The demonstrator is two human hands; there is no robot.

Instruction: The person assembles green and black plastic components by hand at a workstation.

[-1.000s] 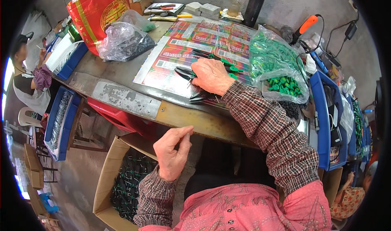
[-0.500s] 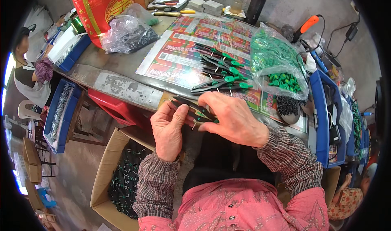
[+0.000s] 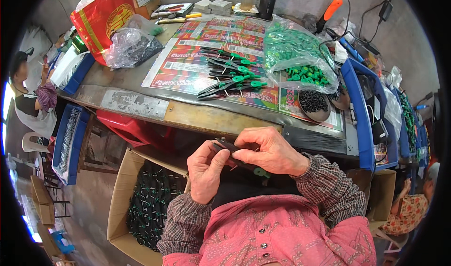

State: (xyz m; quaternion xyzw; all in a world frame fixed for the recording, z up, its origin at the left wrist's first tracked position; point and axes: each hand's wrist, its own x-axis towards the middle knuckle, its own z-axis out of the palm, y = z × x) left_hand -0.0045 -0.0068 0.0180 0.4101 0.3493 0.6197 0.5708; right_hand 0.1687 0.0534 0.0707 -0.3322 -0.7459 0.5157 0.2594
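My left hand (image 3: 206, 169) and my right hand (image 3: 272, 152) are close together in front of my body, below the table's front edge. Between them is a long black piece with a green end (image 3: 261, 173); its exact kind is partly hidden by my fingers. My left thumb and fingers pinch its left part. The right hand's fingers close over the middle, above the green end. On the table beyond lies a pile of similar black pieces with green ends (image 3: 230, 76), some with thin pale pins sticking out.
A clear bag of green parts (image 3: 307, 73) lies right of the pile, beside a dish of small black parts (image 3: 314, 105). Farther right stands a blue bin (image 3: 353, 111). A cardboard box (image 3: 120, 195) of black-and-green pieces sits low left. A red bag (image 3: 101, 26) stands back left; another person sits beyond.
Both hands have come down from the table edge toward my body, still holding the black piece. Its green end now shows below my right hand. The whole view has shifted somewhat.
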